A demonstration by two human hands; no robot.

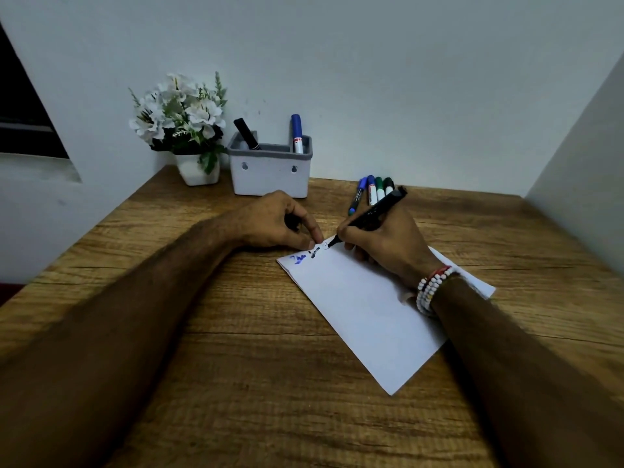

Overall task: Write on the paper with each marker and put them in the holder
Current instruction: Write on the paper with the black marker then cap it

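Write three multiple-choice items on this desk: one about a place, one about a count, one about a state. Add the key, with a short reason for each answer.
1. Where does the flower pot stand?
A) beside the holder, on its left
B) on the paper
C) inside the holder

2. How many markers stand in the holder?
A) one
B) two
C) four

3. The black marker in the right hand is
A) capped and lying flat
B) halfway into the holder
C) tip down on the paper

Key:
1 A: the pot sits on the table just left of the holder, near the wall.
2 B: a black one and a blue one stick out of it.
3 C: its tip meets the sheet's far edge, next to ink marks.
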